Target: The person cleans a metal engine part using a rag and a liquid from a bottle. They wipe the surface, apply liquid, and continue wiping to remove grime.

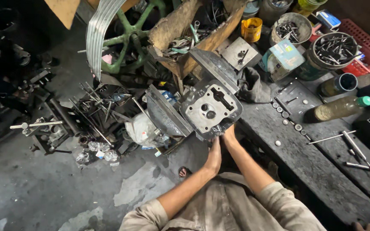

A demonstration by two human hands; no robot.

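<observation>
Both hands [221,147] under cylinder head [211,107], beside workbench edge [253,128].

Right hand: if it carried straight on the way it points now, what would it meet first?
The right hand points up-frame and already touches the lower edge of the grey cylinder head, so that comes first. Beyond it lies the cardboard box of tools, though depth is unclear.

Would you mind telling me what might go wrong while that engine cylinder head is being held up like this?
1. The cylinder head is gripped only at its lower edge by the left hand and right hand; it looks heavy and could tip or slip.
2. A foot shows on the floor below, probably in the drop path.
3. Loose small round parts lie on the wooden bench beside it; a swing may scatter them.
</observation>
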